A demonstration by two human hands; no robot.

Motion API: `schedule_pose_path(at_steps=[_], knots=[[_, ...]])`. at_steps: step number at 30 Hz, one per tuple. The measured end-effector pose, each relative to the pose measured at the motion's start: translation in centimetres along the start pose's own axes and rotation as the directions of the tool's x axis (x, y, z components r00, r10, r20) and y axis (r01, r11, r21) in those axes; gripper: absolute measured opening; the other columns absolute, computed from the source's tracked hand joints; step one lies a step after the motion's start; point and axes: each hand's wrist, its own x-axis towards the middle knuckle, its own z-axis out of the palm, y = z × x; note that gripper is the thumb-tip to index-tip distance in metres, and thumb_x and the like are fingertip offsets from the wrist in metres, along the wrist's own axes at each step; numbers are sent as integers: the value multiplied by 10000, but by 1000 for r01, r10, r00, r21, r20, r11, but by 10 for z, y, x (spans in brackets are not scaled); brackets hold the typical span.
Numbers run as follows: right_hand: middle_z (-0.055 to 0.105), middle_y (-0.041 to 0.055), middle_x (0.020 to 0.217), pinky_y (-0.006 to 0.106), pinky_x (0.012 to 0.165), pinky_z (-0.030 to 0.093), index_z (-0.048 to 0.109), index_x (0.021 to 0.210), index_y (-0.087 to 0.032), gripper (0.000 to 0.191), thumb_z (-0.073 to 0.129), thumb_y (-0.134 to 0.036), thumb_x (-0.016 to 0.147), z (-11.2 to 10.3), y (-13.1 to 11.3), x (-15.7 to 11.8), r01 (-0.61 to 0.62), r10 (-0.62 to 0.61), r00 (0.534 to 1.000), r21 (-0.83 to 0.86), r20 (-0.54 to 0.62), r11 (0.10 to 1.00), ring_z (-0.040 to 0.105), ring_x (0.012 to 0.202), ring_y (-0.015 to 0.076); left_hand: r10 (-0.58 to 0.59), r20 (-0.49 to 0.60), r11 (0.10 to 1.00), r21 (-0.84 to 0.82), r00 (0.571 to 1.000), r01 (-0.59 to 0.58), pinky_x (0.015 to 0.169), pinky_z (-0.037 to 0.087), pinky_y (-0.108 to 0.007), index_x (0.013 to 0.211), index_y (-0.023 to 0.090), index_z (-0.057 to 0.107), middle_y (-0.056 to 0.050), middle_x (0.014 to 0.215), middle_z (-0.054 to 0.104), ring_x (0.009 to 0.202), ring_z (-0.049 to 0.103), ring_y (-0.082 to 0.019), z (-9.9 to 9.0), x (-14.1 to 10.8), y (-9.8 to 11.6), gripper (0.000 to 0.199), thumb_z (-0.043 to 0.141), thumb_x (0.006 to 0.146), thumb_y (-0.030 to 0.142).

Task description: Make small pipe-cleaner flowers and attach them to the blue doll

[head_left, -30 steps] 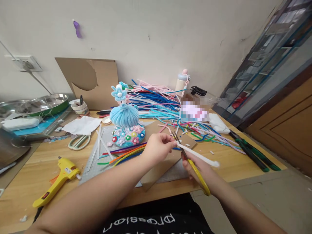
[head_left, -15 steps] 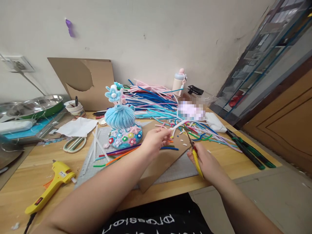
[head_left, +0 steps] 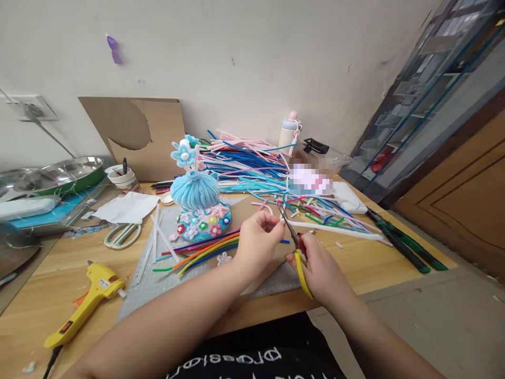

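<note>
My left hand point(head_left: 262, 237) is closed in a pinch in front of the flowered ornament, with a short end of white pipe cleaner point(head_left: 283, 207) showing at its fingertips. Held in my right hand point(head_left: 321, 266) is a pair of scissors point(head_left: 301, 268) with yellow handles. The blades point up and left, close beside the left fingertips. A longer white pipe cleaner point(head_left: 343, 229) lies on the table beyond the right hand. Left of my hands stands the ornament point(head_left: 195, 190), a pale blue pleated shape on a round base covered in small flowers. A small white flower point(head_left: 224, 258) rests near my left wrist.
Bundles of coloured pipe cleaners point(head_left: 248, 160) fill the back of the table. A yellow glue gun point(head_left: 98, 281) and pale green-handled scissors point(head_left: 123, 236) lie at left. Green-handled pliers point(head_left: 410, 242) lie at right. A bottle point(head_left: 289, 134) stands by the wall.
The scissors and my right hand have moved left and closer to my left hand. The long white strip, previously between the hands, now lies on the table at right.
</note>
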Motion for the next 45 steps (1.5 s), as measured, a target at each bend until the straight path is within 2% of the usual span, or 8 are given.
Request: schedule_pose_path(at_steps=[13, 18, 22, 26, 29, 34, 41, 45], knots=[[517, 63, 822, 333, 665, 414, 375, 831, -219, 162, 431, -365, 873, 12, 0, 4, 49, -46, 999, 205, -16, 978, 521, 761, 228, 365, 41, 789, 516, 930, -333, 582, 399, -239, 675, 185, 560, -2, 648, 587, 599, 553, -130, 3, -2, -3, 106, 563, 765, 239], [530, 53, 744, 308, 593, 379, 389, 771, -231, 208, 409, -399, 892, 11, -2, 9, 24, -14, 999, 228, -45, 973, 515, 686, 220, 433, 81, 718, 571, 898, -397, 592, 390, -243, 655, 188, 531, -5, 647, 569, 607, 528, -133, 7, 7, -2, 100, 539, 754, 178], [529, 30, 627, 283, 523, 339, 404, 684, -227, 300, 425, -454, 878, 15, 0, 13, -20, 30, 999, 234, -40, 972, 501, 577, 194, 414, 84, 737, 554, 907, -387, 622, 403, -256, 641, 185, 526, -6, 639, 558, 623, 532, -139, 11, 17, -5, 104, 545, 743, 176], [538, 4, 549, 257, 471, 324, 474, 687, -210, 373, 395, -521, 875, 14, 10, 22, -147, 137, 989, 269, 55, 952, 495, 479, 161, 276, 37, 872, 412, 961, -266, 592, 409, -251, 660, 175, 541, -3, 640, 573, 600, 541, -130, 4, 19, -6, 99, 562, 748, 217], [607, 25, 624, 252, 482, 327, 563, 703, -195, 380, 484, -550, 814, 6, 27, 36, -196, 189, 979, 94, 74, 976, 545, 555, 178, 19, 57, 988, 152, 998, -27, 543, 423, -237, 660, 164, 520, 8, 591, 572, 547, 548, -117, -15, 8, -1, 154, 628, 715, 260], [625, 49, 694, 264, 502, 323, 603, 698, -189, 250, 533, -409, 794, 1, 53, 59, -137, 155, 986, -224, 65, 965, 560, 605, 191, -329, 248, 894, -231, 911, 385, 574, 482, -226, 752, 153, 501, -25, 683, 666, 593, 629, -118, -62, -34, 4, 258, 722, 684, 266], [602, 128, 939, 359, 681, 424, 655, 892, -174, 286, 555, -420, 785, 14, 56, 58, -86, 47, 989, -291, -140, 953, 575, 882, 288, -344, 208, 896, -218, 916, 387, 539, 452, -188, 724, 137, 541, 27, 604, 599, 527, 562, -67, -128, -89, 4, 238, 747, 676, 248], [609, 80, 851, 341, 695, 460, 641, 819, -184, 170, 549, -327, 803, 16, 50, 49, 83, -127, 920, -134, -370, 988, 579, 852, 242, -385, 134, 919, -34, 913, 393, 554, 434, -199, 737, 148, 540, 38, 591, 586, 537, 542, -74, -173, -111, 2, 227, 722, 687, 275]])
